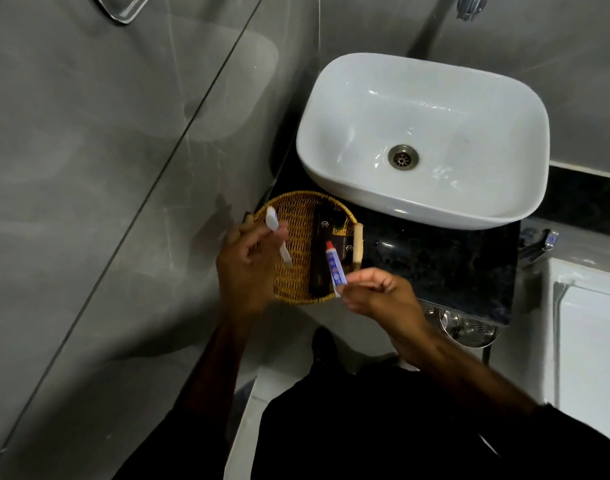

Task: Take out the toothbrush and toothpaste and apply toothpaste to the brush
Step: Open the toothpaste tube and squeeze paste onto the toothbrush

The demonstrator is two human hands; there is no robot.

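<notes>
My left hand (pixel 243 268) grips a white toothbrush (pixel 274 225), its head pointing up and away over the left rim of a round wicker basket (pixel 298 271). My right hand (pixel 379 294) pinches the lower end of a small white and blue toothpaste tube (pixel 335 268) with a red cap, held upright over the basket's right side. The red cap sits on the tube. Brush and tube are apart, about a hand's width from each other.
A dark flat box (pixel 322 251) lies in the basket. The basket rests on a black stone counter (pixel 445 265) beside a white basin (pixel 424 133) with a metal drain. Grey tiled wall runs along the left. A chrome fitting (pixel 468 327) hangs below the counter's edge.
</notes>
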